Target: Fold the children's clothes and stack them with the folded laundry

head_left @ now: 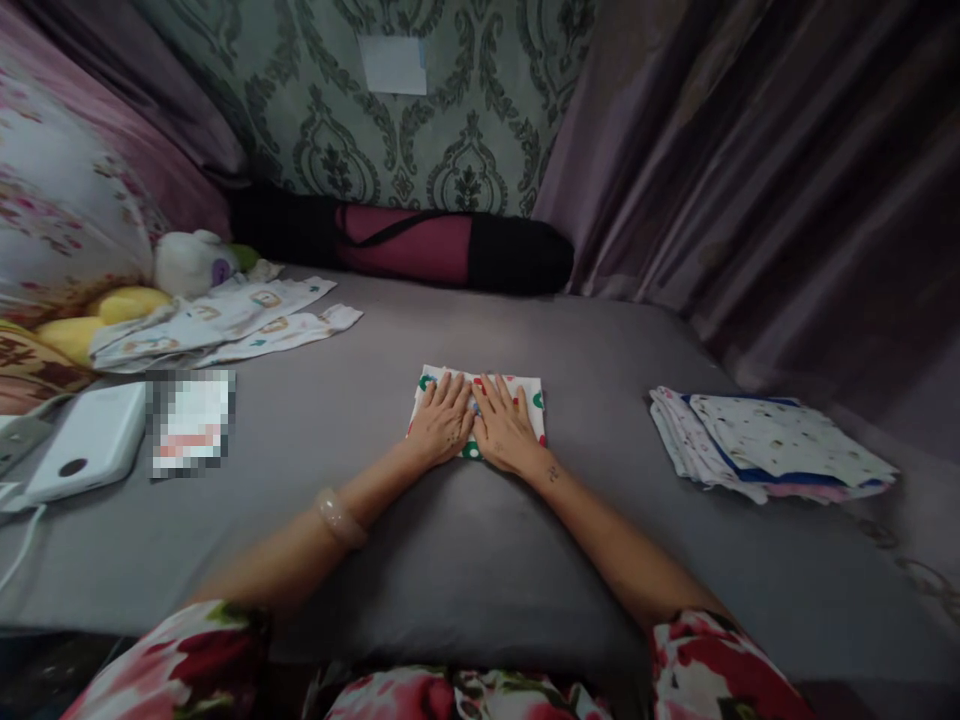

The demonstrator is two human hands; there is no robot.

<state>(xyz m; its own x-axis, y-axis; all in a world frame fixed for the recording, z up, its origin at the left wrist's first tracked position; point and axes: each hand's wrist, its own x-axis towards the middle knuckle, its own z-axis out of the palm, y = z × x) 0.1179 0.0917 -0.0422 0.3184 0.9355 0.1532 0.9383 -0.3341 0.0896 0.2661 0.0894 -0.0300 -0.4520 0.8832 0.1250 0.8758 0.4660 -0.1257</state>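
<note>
A folded white cloth (534, 398) with red and green printed shapes lies flat on the grey sheet in front of me. My left hand (442, 420) rests palm down on its left part, fingers stretched out. On its right part lies my right hand (506, 425), also flat with the fingers spread. The two hands almost meet at the thumbs and hide much of the cloth, so I cannot tell what kind of garment it is.
To the right sits a stack of folded clothes (787, 440). Patterned pants (225, 320) lie spread at the left, near a plush toy (193, 262). A white power bank (94, 440) with a cable is at far left. Along the wall lies a long black-and-maroon bag (405, 245).
</note>
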